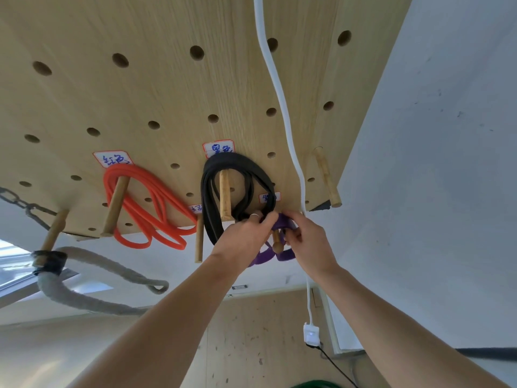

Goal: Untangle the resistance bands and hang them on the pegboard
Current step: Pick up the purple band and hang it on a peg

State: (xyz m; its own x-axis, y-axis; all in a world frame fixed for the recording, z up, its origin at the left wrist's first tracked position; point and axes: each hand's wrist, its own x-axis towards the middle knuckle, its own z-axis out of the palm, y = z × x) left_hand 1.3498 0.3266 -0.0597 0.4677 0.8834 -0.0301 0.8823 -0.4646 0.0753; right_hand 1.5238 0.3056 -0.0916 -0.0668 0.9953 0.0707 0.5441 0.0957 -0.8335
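The wooden pegboard (pixel 167 88) fills the upper view. An orange-red band (pixel 145 208) hangs looped on a wooden peg (pixel 116 205) under a handwritten label. A black band (pixel 212 191) hangs on the middle peg (pixel 225 194). A purple band (pixel 282 224) is draped over a short lower peg (pixel 277 243). My left hand (pixel 243 236) pinches the purple band at its top left, and my right hand (pixel 307 236) grips it from the right. Loops of the purple band hang below the peg, partly hidden by my hands.
A white cable (pixel 279 93) runs down across the board to a small white box (pixel 311 334). An empty peg (pixel 327 177) sticks out at the right, another (pixel 199 239) hangs between the bands. A thick grey rope (pixel 84 292) and a chain (pixel 25 205) hang at the left.
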